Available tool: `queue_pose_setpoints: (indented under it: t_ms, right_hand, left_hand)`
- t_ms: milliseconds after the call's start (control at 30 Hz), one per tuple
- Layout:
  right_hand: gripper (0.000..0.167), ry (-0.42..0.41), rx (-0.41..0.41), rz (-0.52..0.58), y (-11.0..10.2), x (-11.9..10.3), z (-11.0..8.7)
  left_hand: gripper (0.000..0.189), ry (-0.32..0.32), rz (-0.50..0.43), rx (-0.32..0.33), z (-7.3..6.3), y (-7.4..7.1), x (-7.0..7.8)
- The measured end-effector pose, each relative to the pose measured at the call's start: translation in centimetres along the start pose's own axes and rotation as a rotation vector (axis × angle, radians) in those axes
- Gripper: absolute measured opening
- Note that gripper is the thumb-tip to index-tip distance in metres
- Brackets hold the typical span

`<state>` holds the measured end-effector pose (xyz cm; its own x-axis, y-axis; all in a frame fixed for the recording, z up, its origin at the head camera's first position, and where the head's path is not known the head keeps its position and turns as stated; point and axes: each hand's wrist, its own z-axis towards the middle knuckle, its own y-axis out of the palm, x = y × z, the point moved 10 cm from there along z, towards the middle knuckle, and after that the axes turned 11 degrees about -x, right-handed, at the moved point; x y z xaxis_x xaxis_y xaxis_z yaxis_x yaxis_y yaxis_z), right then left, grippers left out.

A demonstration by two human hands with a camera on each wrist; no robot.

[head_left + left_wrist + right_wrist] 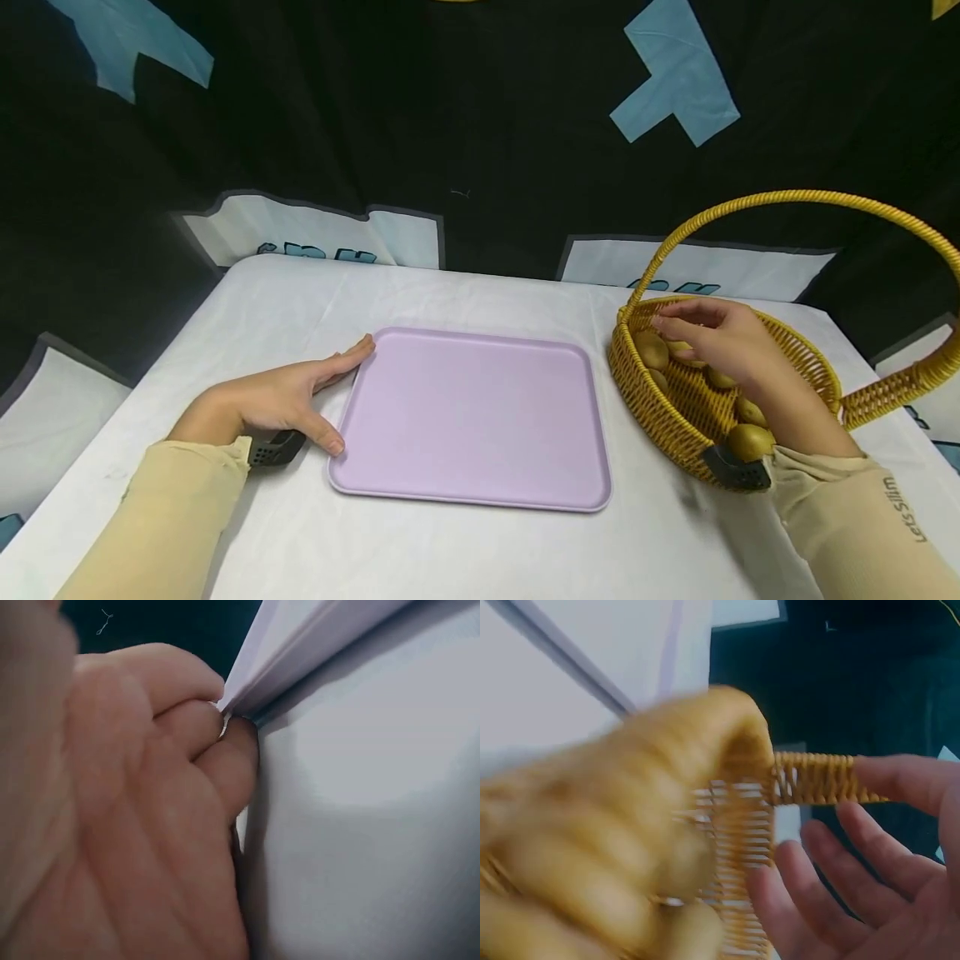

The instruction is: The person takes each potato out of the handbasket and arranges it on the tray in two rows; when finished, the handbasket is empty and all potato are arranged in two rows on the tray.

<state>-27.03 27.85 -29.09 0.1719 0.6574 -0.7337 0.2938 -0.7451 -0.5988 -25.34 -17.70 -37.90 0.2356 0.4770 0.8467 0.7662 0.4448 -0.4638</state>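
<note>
My left hand [281, 400] touches the left side of a flat lilac tray [476, 417] on the table. Its thumb lies along the near part of that edge and its fingers reach the far left corner. In the left wrist view, fingertips [240, 750] meet the tray's rim [277, 652]. Over a yellow woven basket [675, 433] at the right, my right hand [712, 333] hangs with loosely bent fingers and nothing between them. Several round brownish-yellow, kiwi-like fruits [750, 442] lie inside the basket, partly hidden by the hand and wrist.
The basket's tall arched handle [795, 197] rises above and beyond my right hand. A white cloth [285, 542] covers the table. Behind it hangs a black curtain [480, 125] with pale blue shapes.
</note>
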Motion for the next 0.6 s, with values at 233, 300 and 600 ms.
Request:
queue_pose_setpoints:
  t_ms: [233, 300, 600]
  right_hand:
    - [0.065, -0.003, -0.069, -0.081, -0.6, -0.6, 0.7]
    - [0.067, -0.006, -0.087, -0.077, -0.7, -0.5, 1.0]
    - [0.071, 0.007, -0.123, -0.123, -1.1, 0.6, 2.8]
  left_hand:
    - [0.128, -0.047, 0.006, 0.128, 0.6, -0.9, -0.3]
    - [0.129, -0.052, 0.000, 0.119, 0.7, -0.7, -0.4]
    - [0.128, -0.015, -0.028, 0.084, 0.7, -0.1, -0.1]
